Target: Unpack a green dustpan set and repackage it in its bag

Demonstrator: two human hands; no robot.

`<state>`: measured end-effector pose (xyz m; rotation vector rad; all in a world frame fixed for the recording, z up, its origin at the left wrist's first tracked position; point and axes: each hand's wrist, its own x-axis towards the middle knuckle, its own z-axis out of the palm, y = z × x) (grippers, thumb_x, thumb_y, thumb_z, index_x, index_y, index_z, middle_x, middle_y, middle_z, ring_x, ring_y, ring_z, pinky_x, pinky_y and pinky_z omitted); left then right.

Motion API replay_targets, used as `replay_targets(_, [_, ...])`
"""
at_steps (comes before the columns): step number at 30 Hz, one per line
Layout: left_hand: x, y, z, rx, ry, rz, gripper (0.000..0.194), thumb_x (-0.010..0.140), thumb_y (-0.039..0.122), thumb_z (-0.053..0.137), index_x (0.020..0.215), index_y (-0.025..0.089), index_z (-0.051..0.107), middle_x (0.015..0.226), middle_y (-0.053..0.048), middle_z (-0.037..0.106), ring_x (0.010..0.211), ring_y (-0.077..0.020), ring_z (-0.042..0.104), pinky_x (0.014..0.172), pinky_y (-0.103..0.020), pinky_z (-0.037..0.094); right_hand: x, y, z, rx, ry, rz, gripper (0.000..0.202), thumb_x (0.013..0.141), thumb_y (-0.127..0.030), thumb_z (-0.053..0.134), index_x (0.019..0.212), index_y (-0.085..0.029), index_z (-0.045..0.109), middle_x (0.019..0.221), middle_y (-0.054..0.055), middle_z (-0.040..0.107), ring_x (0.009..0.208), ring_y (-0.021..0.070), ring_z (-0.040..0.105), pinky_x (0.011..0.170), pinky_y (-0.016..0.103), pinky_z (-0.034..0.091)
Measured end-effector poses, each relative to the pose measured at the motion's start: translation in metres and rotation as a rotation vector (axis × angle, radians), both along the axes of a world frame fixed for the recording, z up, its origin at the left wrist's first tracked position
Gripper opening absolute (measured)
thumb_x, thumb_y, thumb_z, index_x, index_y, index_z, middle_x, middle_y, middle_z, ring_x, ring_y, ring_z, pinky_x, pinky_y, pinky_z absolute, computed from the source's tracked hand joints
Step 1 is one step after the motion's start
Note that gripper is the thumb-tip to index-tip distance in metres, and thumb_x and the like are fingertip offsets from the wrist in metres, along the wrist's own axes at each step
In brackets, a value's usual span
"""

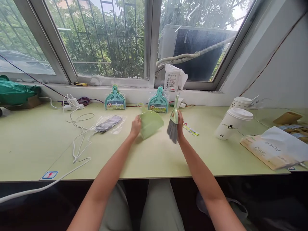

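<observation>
My left hand (pixel 136 126) is closed on the left edge of a light green dustpan (pixel 152 123), which is tilted above the table with its handle pointing up and away. In my right hand (pixel 180 125) is a small hand brush (pixel 174 122), its pale green handle up and its grey bristles pointing down. The brush and the dustpan are apart. Just right of my right hand lies a green and white label strip (pixel 191 129) on the tabletop. My right fingers are partly hidden behind the brush.
Two packaged turquoise dustpan-and-brush sets (pixel 115 98) lean at the windowsill wall. A phone in a clear bag (pixel 108 124) and white cables lie to the left. Paper cups (pixel 232 123) and a paper bag (pixel 274 149) are on the right. A tissue pack (pixel 172 80) sits on the sill.
</observation>
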<state>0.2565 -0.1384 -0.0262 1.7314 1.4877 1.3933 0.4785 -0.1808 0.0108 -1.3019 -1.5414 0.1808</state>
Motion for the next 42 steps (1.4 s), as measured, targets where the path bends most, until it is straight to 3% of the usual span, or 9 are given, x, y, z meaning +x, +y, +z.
replay_targets(4, [-0.038, 0.015, -0.004, -0.124, 0.180, 0.100, 0.033, 0.087, 0.030, 0.041, 0.107, 0.019, 0.064, 0.101, -0.007, 0.069, 0.092, -0.0216, 0.060, 0.075, -0.028, 0.043, 0.017, 0.007, 0.004, 0.024, -0.315, -0.157, 0.034, 0.096, -0.034, 0.028, 0.080, -0.019, 0.055, 0.092, 0.009, 0.056, 0.092, 0.0212, 0.049, 0.083, 0.031, 0.034])
replay_targets(8, [-0.046, 0.010, -0.007, -0.253, 0.430, 0.075, 0.030, 0.084, 0.035, 0.046, 0.092, 0.020, 0.070, 0.095, -0.008, 0.070, 0.089, -0.0241, 0.061, 0.068, -0.028, 0.040, 0.020, 0.019, -0.023, -0.158, -0.648, -0.204, 0.030, 0.092, -0.032, 0.039, 0.081, -0.016, 0.062, 0.096, 0.014, 0.060, 0.096, 0.0252, 0.049, 0.086, 0.038, 0.030])
replay_targets(11, [-0.041, 0.006, -0.008, -0.269, 0.523, 0.041, 0.031, 0.083, 0.039, 0.048, 0.093, 0.021, 0.071, 0.102, -0.010, 0.070, 0.092, -0.0248, 0.061, 0.067, -0.028, 0.039, 0.022, 0.024, -0.040, -0.253, -0.759, -0.189, 0.031, 0.091, -0.029, 0.040, 0.083, -0.015, 0.066, 0.098, 0.016, 0.062, 0.097, 0.0259, 0.050, 0.087, 0.041, 0.029])
replay_targets(17, [-0.039, 0.005, -0.005, -0.240, 0.548, 0.091, 0.041, 0.088, 0.048, 0.038, 0.095, 0.020, 0.068, 0.104, -0.011, 0.068, 0.091, -0.0250, 0.061, 0.070, -0.029, 0.041, 0.031, 0.030, -0.045, -0.370, -0.742, -0.192, 0.028, 0.086, -0.037, 0.051, 0.075, -0.017, 0.068, 0.095, 0.014, 0.065, 0.095, 0.0260, 0.053, 0.092, 0.046, 0.028])
replay_targets(23, [-0.042, 0.006, -0.006, -0.250, 0.548, 0.128, 0.031, 0.086, 0.045, 0.044, 0.090, 0.022, 0.065, 0.098, -0.008, 0.070, 0.093, -0.0250, 0.062, 0.072, -0.031, 0.042, 0.034, 0.031, -0.044, -0.458, -0.691, -0.191, 0.020, 0.072, -0.037, 0.067, 0.078, -0.018, 0.070, 0.094, 0.013, 0.067, 0.097, 0.0285, 0.053, 0.094, 0.050, 0.026])
replay_targets(31, [-0.038, 0.005, -0.006, -0.230, 0.686, 0.169, 0.028, 0.086, 0.037, 0.043, 0.087, 0.022, 0.066, 0.089, -0.011, 0.069, 0.088, -0.0268, 0.062, 0.072, -0.032, 0.043, 0.028, 0.027, -0.032, -0.438, -0.534, -0.251, 0.019, 0.072, -0.036, 0.064, 0.078, -0.019, 0.069, 0.094, 0.010, 0.068, 0.098, 0.0276, 0.054, 0.089, 0.043, 0.030])
replay_targets(35, [-0.014, -0.005, -0.005, -0.222, 0.680, 0.010, 0.028, 0.087, 0.039, 0.043, 0.085, 0.022, 0.065, 0.085, -0.009, 0.069, 0.082, -0.0240, 0.062, 0.069, -0.029, 0.042, 0.010, 0.021, -0.028, -0.347, -0.448, -0.166, 0.018, 0.076, -0.037, 0.060, 0.082, -0.021, 0.068, 0.101, 0.007, 0.067, 0.101, 0.0247, 0.053, 0.088, 0.039, 0.030])
replay_targets(40, [0.027, -0.029, -0.002, -0.063, 0.718, -0.439, 0.036, 0.094, 0.036, 0.030, 0.085, 0.022, 0.062, 0.088, -0.004, 0.067, 0.082, -0.0190, 0.060, 0.068, -0.027, 0.041, -0.004, 0.017, -0.036, -0.321, -0.549, -0.058, 0.017, 0.079, -0.035, 0.059, 0.084, -0.021, 0.068, 0.101, 0.008, 0.066, 0.103, 0.0243, 0.051, 0.087, 0.037, 0.030])
replay_targets(42, [0.034, -0.034, 0.000, 0.060, 0.778, -0.458, 0.031, 0.094, 0.031, 0.033, 0.086, 0.021, 0.062, 0.090, -0.004, 0.065, 0.085, -0.0190, 0.059, 0.068, -0.027, 0.042, -0.003, 0.017, -0.037, -0.311, -0.557, -0.019, 0.015, 0.081, -0.033, 0.059, 0.086, -0.022, 0.069, 0.102, 0.007, 0.066, 0.104, 0.0233, 0.052, 0.087, 0.037, 0.030])
